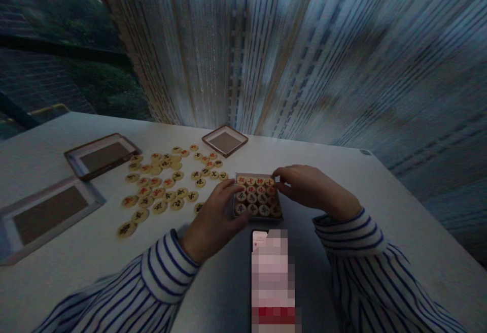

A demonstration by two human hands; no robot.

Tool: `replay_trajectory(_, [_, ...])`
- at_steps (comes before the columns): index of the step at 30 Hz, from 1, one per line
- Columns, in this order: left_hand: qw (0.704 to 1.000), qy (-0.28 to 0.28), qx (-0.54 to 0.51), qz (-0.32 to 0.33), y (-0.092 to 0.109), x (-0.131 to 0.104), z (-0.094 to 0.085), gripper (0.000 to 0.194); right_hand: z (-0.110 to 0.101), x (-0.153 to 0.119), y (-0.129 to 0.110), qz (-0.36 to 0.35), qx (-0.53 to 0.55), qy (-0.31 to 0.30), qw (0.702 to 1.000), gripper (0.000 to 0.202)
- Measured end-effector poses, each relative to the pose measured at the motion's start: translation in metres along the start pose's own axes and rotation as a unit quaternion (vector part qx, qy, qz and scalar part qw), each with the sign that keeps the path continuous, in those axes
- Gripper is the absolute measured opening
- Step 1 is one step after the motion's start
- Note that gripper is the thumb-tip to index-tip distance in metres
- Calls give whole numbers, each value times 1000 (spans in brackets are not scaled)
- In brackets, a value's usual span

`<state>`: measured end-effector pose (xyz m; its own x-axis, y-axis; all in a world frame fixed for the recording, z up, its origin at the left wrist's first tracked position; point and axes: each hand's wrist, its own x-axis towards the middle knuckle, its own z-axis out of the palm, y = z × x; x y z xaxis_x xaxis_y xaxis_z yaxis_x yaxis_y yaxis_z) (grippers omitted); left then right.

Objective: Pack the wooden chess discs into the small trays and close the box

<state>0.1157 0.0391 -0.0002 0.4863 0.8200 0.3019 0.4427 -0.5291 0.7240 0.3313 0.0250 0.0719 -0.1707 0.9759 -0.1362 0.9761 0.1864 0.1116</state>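
A small box (282, 216) lies in front of me, filled with rows of round wooden Chinese chess pieces (251, 197). The far rows have red characters and the near rows black ones. My left hand (217, 216) grips the box at its left side, with the thumb by the near corner and fingers over the left edge. At the far right corner, the curled fingers of my right hand (304, 186) grip the box's edge. Left of the box, many loose Chinese chess pieces (158, 193) are scattered over the white table (335, 272), some with red characters and some black.
Behind the loose pieces lies a diamond-angled tray or lid (224, 140). Two more shallow box parts, a brown-rimmed one (102, 155) and a paler one (53, 216), lie at the left. A phone (259, 239) is close before me. A string curtain (243, 48) hangs behind the table.
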Motion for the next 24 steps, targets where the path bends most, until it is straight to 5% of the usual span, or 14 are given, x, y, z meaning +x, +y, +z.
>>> replay_trajectory(5, [999,-36,36,15,-3,-3,4,59,6,1,0,33,-23,-22,999,37])
replay_trajectory(24, [998,-25,35,50,-13,-2,9,56,17,8,1,4,-13,-41,999,31])
